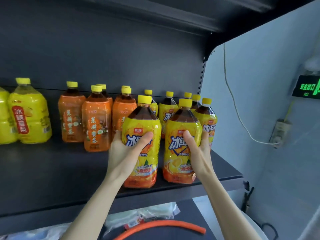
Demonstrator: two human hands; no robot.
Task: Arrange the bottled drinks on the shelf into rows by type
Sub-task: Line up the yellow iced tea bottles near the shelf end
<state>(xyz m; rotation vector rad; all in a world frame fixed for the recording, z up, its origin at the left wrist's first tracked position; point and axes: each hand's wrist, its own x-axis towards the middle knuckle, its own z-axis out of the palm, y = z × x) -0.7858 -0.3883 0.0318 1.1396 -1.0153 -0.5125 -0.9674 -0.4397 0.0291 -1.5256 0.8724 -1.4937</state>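
Dark shelf with dark back panel; pale wall to the right carrying a green lit sign and a white cable. Left hand grip clenched around a yellow iced-tea bottle near the front edge; right hand grip clenched around a second iced-tea bottle just beside it. More iced-tea bottles stand behind. Orange tea bottles stand left of these, yellow pear-drink bottles far left. Orange hose lies below.

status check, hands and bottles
Left hand and right hand each grip an iced tea bottle, front of shelf. Nothing blocking.
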